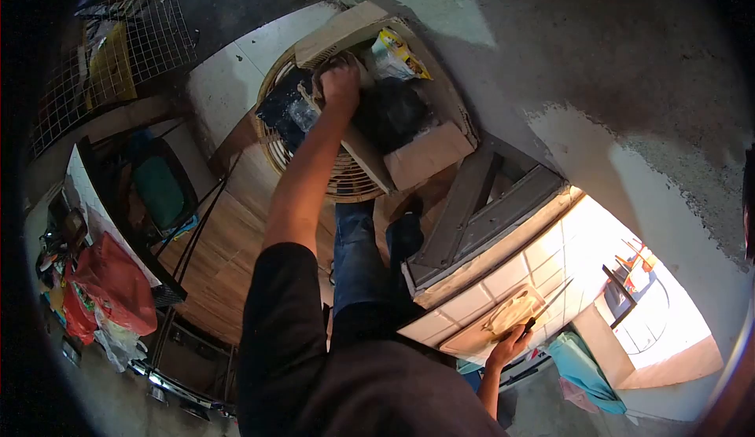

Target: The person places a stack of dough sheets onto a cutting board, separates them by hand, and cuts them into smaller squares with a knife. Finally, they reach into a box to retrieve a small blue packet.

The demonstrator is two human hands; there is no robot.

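Note:
My left hand (340,83) reaches into an open cardboard box (429,158), its fingers curled down at the near-left side. What they grip, if anything, is hidden. Beside it in the box lie a black plastic bag (393,115) and a yellow-and-white packet (399,56). A round rattan chair (354,181) bears the box, and a dark cloth-like bundle (285,111) sits left of it. Low on the right, my right hand (510,349) is closed round the black handle of a knife (543,311). Its thin blade points up and right, over a tiled counter next to a pale round item (511,311) on a board.
A grey wooden frame (487,209) supports the tiled counter (503,276), which is brightly lit. Red plastic bags (114,288) hang at the left near a shelf with a green container (160,189). Wire mesh (157,32) stands at upper left. A teal cloth (582,366) hangs at lower right.

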